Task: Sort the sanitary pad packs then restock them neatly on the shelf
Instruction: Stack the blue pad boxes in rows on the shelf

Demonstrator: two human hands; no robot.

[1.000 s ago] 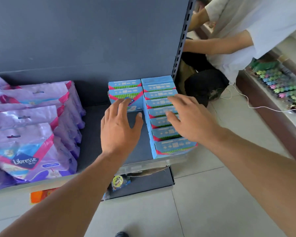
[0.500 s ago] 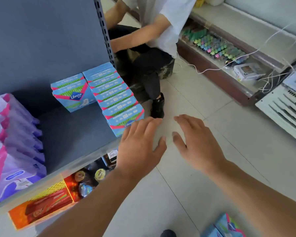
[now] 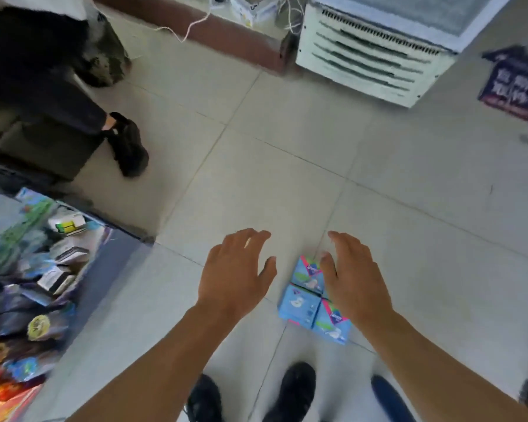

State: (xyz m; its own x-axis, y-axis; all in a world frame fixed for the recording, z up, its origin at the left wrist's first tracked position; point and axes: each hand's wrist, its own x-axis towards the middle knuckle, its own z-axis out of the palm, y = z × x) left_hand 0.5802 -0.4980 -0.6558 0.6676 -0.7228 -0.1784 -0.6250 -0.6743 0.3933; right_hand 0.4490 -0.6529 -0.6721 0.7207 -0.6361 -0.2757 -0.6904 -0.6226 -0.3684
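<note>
Three blue sanitary pad packs (image 3: 310, 303) with pink and green print lie close together on the tiled floor, just ahead of my shoes. My right hand (image 3: 352, 275) hovers over their right side, fingers spread and relaxed, covering part of them. To the left of the packs my left hand (image 3: 237, 272) is held out above bare tile, also spread and holding nothing. The shelf with the stocked packs is out of view.
A lower shelf (image 3: 34, 287) crowded with small goods fills the left edge. Another person's dark leg and shoe (image 3: 128, 144) are at the upper left. A white louvred cooler (image 3: 369, 56) stands at the top right, with a dark floor sticker (image 3: 512, 83) beside it.
The view has swung from the shelf down to the floor. Both hands have left the stocked blue packs and now hang over the packs on the tiles.
</note>
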